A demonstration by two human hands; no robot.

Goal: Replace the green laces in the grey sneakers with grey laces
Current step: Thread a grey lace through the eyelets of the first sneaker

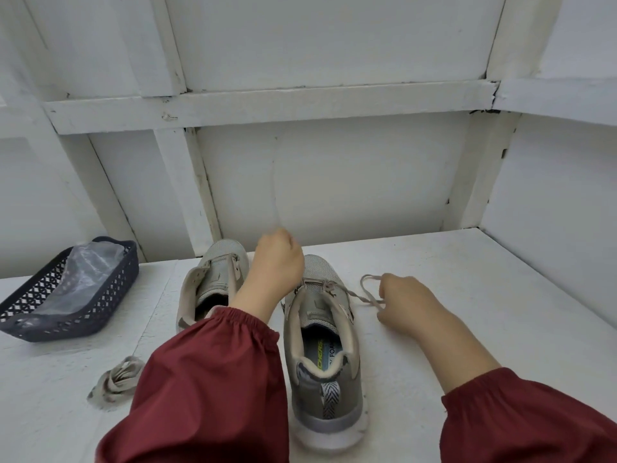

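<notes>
A twisted grey lace (354, 295) is threaded through the front eyelets of a grey mesh sneaker with a white sole (322, 355), which stands on the white surface (467, 295) with its heel towards the camera. From the eyelets the lace runs sideways across the surface and loops back to the right hand (410, 302). That hand rests on the surface just beside the shoe, its fingers (384, 314) pinching the strand.

A second grey sneaker (208, 282), with no lace showing in its eyelets, stands beside the first and a little farther back. The left forearm in a maroon sleeve (207, 379) lies over it and hides part of its opening. The left hand (277, 262) is raised between the two toes with its fingers curled into a fist. Whether it grips the lace's other end cannot be told.

Near the left sleeve lies a loose bundle of pale flat laces (115, 382). Farther left sits a dark plastic lattice basket (23, 315) with a clear plastic bag (83, 279) inside. A white panelled wall (334, 182) rises behind the surface.
</notes>
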